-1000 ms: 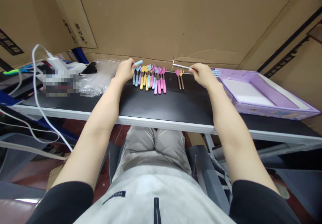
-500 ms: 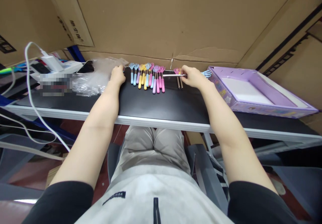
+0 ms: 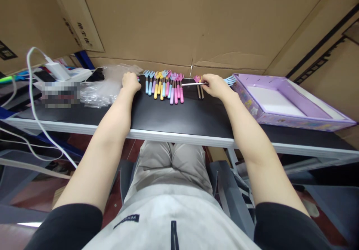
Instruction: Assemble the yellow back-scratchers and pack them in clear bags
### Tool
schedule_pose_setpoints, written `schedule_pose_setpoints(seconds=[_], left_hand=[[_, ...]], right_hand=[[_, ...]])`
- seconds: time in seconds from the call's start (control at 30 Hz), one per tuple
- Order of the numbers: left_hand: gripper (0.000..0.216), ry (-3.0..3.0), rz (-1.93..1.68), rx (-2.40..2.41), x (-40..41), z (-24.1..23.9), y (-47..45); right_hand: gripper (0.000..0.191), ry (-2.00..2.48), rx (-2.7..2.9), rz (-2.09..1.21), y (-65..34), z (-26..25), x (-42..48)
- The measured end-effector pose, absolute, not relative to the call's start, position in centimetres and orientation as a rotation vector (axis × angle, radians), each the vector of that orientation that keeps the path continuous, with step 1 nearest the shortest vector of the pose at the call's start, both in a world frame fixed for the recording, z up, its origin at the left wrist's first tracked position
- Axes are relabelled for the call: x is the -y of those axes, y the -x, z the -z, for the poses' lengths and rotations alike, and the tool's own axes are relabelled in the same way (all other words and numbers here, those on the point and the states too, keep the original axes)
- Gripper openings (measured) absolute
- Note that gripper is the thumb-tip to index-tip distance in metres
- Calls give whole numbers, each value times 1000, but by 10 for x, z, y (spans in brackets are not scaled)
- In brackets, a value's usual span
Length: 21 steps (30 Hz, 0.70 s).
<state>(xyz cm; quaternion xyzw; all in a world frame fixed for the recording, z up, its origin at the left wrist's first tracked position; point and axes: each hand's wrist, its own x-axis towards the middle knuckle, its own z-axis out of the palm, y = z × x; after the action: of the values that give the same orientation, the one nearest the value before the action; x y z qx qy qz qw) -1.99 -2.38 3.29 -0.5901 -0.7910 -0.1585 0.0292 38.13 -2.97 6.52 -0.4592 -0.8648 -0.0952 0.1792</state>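
A row of several small claw-headed sticks with blue, yellow, pink and purple handles (image 3: 165, 87) lies on the black tabletop (image 3: 179, 117). My left hand (image 3: 130, 82) rests closed at the row's left end, with a bit of pink showing at its fingers; what it holds is hidden. My right hand (image 3: 215, 85) is closed on a thin metal rod (image 3: 191, 84) that points left and has a blue claw head (image 3: 230, 80) sticking out to the right. Two bare sticks with pink and yellow heads (image 3: 199, 86) lie under the rod.
An open purple box (image 3: 283, 102) with a white insert sits at the right. Crumpled clear plastic bags (image 3: 105, 85), a white charger with cable (image 3: 56, 69) and other items lie at the left. Cardboard sheets (image 3: 196, 21) form the wall behind.
My left hand moved left from above the row, where it held a blue handle, down to the row's left end. My right hand lowered the metal rod to just above the two bare sticks.
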Motion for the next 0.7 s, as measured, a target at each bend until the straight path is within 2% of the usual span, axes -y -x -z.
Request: schedule_pose_setpoints(seconds=[0.13,0.37,0.7], left_hand=[[68,1830,366,2489,28,-38,18],[75,1826,366,2528,25,-31,20],[81,1858,463,2517,32,-37,13]], right_hand=[[30,1294,2430,351,-383,-65,27],[36,1199,2429,391,-387,-62,16],[45,1148,2414,99,-371,-46,17]])
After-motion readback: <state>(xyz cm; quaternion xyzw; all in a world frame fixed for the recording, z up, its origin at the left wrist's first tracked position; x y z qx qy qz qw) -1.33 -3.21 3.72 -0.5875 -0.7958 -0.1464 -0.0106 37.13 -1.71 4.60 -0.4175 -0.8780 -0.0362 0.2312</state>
